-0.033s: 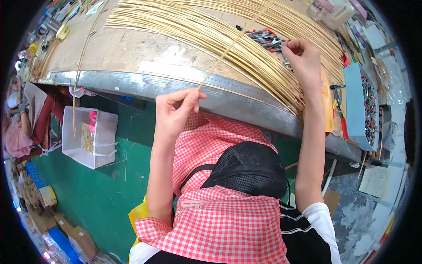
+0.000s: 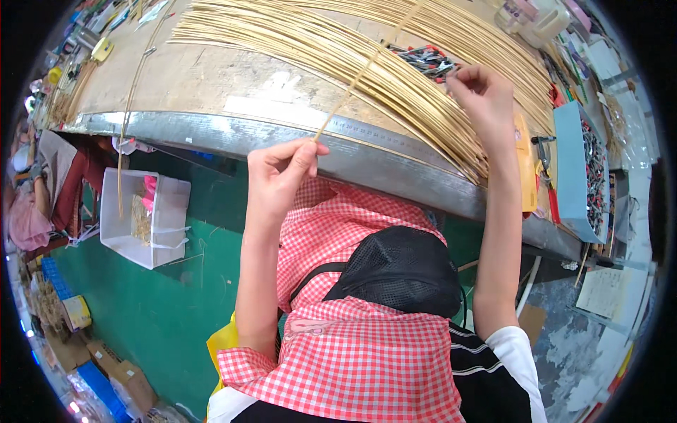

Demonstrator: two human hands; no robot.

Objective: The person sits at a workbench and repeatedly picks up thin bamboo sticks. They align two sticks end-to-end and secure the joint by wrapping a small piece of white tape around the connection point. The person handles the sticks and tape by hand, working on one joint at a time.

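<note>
A wide bundle of thin pale bamboo strips (image 2: 395,77) lies fanned across the wooden workbench (image 2: 211,84). My left hand (image 2: 278,173) pinches the near end of a single bamboo strip (image 2: 360,74), just off the bench's metal front edge. That strip rises diagonally over the bundle toward the far side. My right hand (image 2: 479,99) is raised over the right part of the bundle, with its fingertips pinched on strips there. A red checked cloth (image 2: 352,352) and a black mesh bag (image 2: 402,271) cover my lap.
A pile of pliers (image 2: 427,60) lies on the bench beyond my right hand. A blue tray (image 2: 571,162) of small parts stands at the right. A white plastic bin (image 2: 144,218) sits on the green floor (image 2: 183,310) at the left, with cardboard boxes (image 2: 106,366) beyond.
</note>
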